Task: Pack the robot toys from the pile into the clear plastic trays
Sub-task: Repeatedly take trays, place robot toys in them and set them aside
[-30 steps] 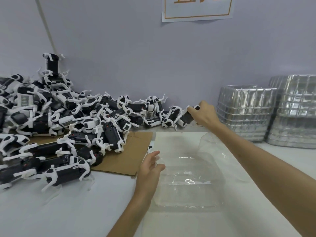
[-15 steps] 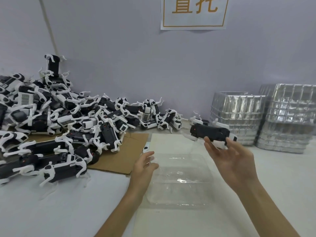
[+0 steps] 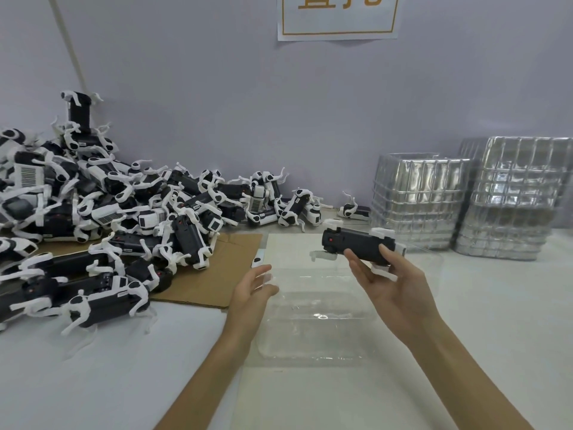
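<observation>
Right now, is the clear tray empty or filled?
Empty: nothing lies in the clear tray; the right hand holds a robot toy, not yet inside.

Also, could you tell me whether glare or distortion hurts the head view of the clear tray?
Head view: the clear tray is faint against the white table, traced mainly by small glare spots; the stacked trays shimmer with reflections; the wall strip at upper left leans, likely wide-angle bending; the toy in the right hand is fairly sharp under soft, even light.
</observation>
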